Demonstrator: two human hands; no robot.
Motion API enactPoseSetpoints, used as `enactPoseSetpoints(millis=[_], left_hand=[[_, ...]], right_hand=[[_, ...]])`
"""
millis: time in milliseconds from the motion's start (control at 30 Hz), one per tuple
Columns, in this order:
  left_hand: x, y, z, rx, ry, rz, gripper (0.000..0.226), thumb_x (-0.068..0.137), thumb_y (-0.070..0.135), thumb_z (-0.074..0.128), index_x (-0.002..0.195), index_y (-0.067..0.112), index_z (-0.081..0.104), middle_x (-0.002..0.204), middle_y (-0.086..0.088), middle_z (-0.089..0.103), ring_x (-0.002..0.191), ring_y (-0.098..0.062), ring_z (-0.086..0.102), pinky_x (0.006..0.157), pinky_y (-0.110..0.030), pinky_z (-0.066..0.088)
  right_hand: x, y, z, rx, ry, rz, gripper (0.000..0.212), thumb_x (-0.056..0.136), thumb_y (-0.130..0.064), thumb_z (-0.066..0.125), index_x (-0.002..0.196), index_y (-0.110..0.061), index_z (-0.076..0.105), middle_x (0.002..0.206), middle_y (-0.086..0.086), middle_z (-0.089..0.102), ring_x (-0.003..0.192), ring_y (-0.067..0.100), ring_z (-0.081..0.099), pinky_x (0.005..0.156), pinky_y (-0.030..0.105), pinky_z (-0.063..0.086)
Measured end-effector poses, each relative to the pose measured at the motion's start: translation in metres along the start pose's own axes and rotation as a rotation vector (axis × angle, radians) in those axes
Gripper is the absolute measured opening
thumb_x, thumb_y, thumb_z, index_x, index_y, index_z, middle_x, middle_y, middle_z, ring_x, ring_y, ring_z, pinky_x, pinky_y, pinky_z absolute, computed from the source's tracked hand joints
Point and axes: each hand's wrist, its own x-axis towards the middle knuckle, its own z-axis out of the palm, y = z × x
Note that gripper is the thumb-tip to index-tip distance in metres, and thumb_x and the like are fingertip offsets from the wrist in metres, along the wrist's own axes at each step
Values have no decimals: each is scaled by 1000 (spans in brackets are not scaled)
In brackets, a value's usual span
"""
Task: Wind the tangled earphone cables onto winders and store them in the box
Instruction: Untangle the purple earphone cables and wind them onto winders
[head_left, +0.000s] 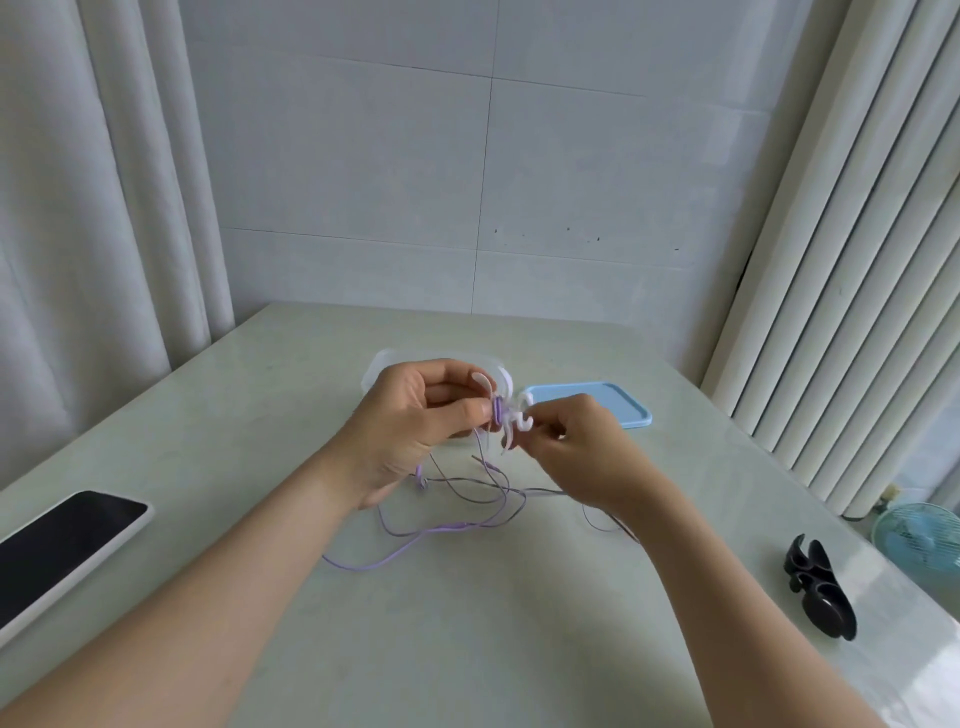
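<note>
A phone (67, 545) lies far left of the grip. The left hand (415, 415) pinches the white winder (511, 415) above the table (467, 649). Some purple cable (447, 529) is wound on the winder's middle, and the rest hangs below the grip. The box (376, 369) stands just behind. The right hand (582, 441) pinches the winder's right arm. A black winder (823, 592) lies far right.

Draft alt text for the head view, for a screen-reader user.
Two hands hold a white winder above a table: the left hand grips it, the right hand pinches one arm, and loose purple earphone cable trails onto the table. Behind sit a clear box and blue lid; a phone lies left, a black winder right.
</note>
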Motion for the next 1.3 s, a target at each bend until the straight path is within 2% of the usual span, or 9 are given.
enactPoseSetpoints(millis=[200, 400, 500, 633, 767, 900, 967, 1133, 1300], left_hand=[[2, -6, -4, -31, 170, -38, 10, 88, -5, 77, 96, -2, 72, 86, -17, 77, 78, -29, 75, 64, -34, 63], [3, -8, -4, 39, 241, -4, 12, 85, -4, 80, 94, -5, 71, 84, -21, 76, 76, -30, 76, 71, -40, 65], [3, -9, -3, 121, 257, 31, 8, 86, -2, 79, 89, 1, 73, 81, -19, 77, 76, -32, 76, 72, -42, 66], [4, -8, -2, 238, 263, 68, 9, 83, 3, 83, 82, 8, 76, 88, -13, 75, 72, -35, 78, 67, -33, 64], [3, -6, -3, 277, 278, 62, 8, 86, 6, 81, 84, 8, 74, 84, -9, 78, 70, -30, 78, 56, -20, 54], [4, -6, -1, 57, 284, -5, 7, 90, 6, 79, 93, 1, 75, 88, -18, 78, 74, -27, 76, 76, -41, 66], [4, -7, -1, 78, 276, -39, 9, 91, 10, 79, 96, 4, 76, 87, -13, 80, 76, -23, 76, 76, -42, 65], [3, -9, -1, 241, 215, -27, 6, 87, 11, 79, 91, 10, 76, 80, -8, 79, 71, -22, 72, 56, -31, 52], [2, -8, -2, 164, 29, -90, 7, 89, -1, 74, 96, 0, 71, 83, -20, 76, 73, -27, 62, 56, -32, 43]], right_hand=[[-7, -12, 6, -24, -182, -113, 24, 98, -20, 62, 84, -23, 82, 48, -6, 40, 46, 11, 31, 46, 17, 31], [-10, -15, 6, -21, -192, -137, 19, 95, -25, 68, 85, -23, 84, 51, 2, 43, 48, 12, 30, 46, 15, 29], [-11, -16, 5, -19, -197, -150, 19, 94, -27, 68, 85, -25, 84, 59, 13, 56, 52, 11, 33, 50, 17, 30], [-11, -19, 1, 47, -212, -124, 21, 95, -24, 68, 80, -22, 83, 51, -4, 43, 53, 13, 30, 51, 21, 28], [-12, -20, -2, 177, -230, -80, 23, 97, -25, 67, 80, -20, 83, 58, 5, 38, 58, 21, 30, 51, 25, 28], [-13, -22, -4, 238, -321, -62, 21, 97, -22, 68, 82, -19, 83, 60, 7, 39, 62, 27, 32, 54, 32, 29], [-14, -23, -4, 223, -346, -69, 20, 97, -20, 69, 84, -19, 83, 57, 2, 42, 59, 24, 35, 53, 31, 31], [-12, -24, -5, 300, -160, -46, 24, 96, -15, 64, 77, -13, 79, 60, 5, 44, 58, 19, 36, 52, 28, 31], [-7, -19, -6, 313, 58, -17, 25, 89, -18, 64, 68, -8, 72, 56, 3, 39, 54, 18, 30, 52, 28, 25]])
